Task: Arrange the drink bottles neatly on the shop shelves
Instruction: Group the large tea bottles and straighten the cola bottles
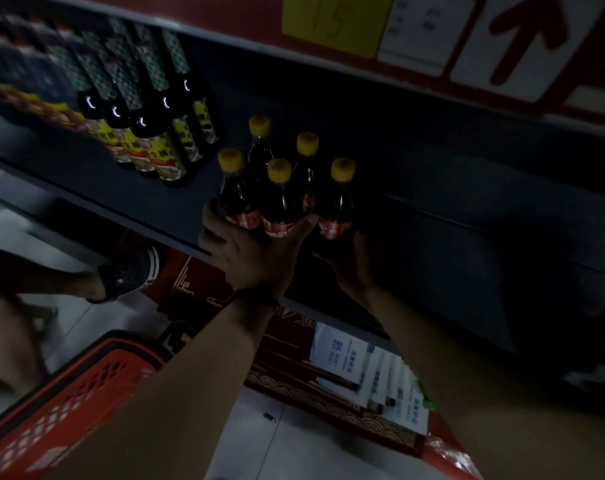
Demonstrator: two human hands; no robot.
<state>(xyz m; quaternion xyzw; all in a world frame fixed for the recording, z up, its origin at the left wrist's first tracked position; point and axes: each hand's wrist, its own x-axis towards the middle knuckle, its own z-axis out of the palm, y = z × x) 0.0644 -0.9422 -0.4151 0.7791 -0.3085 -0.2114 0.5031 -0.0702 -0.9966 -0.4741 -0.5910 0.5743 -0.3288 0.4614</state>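
Several dark drink bottles with yellow caps and red labels [280,199] stand clustered on the dark shelf [162,209] near its front edge. My left hand [252,251] wraps around the bases of the two front-left bottles. Under the rightmost bottle [339,202], my right hand [349,265] grips its base. Two more yellow-capped bottles stand just behind the front row. The scene is dim and my fingers are partly hidden behind the bottles.
A group of taller dark bottles with patterned necks and yellow labels [148,126] stands on the same shelf to the left. An orange shopping basket [69,393] sits at lower left on the floor. Red boxes [328,375] lie below the shelf. Price cards [425,29] hang above.
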